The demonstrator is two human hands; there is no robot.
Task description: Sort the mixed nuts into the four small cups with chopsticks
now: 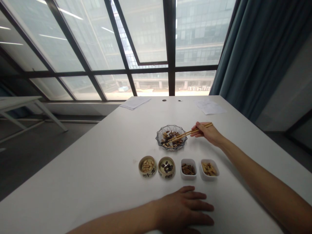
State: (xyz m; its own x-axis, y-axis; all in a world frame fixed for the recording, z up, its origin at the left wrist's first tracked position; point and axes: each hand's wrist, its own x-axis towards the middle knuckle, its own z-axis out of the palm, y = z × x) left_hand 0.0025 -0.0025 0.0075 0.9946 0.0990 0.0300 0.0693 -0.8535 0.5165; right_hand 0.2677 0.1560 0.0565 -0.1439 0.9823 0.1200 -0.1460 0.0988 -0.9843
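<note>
My right hand (204, 131) grips a pair of wooden chopsticks (188, 132), whose tips reach into a faceted glass bowl (159, 143) of mixed nuts and seeds. In front of that bowl stands a row of small containers. A round bowl (140, 171) holds peanuts (148, 165), and another round bowl (160, 172) has dark seeds (167, 167). Two white square dishes follow: one (188, 177) with brown, elongated pieces (188, 169), the other (211, 178) with yellowish pieces (209, 169). Nearest these dishes, my left hand (186, 209) is spread palm down, holding nothing.
The white table (102, 172) runs toward a large window. Papers lie at its far left (135, 103) and loose sheets (211, 107) at its far right. A blue curtain (251, 65) hangs on the right; another white table (21, 102) stands at left.
</note>
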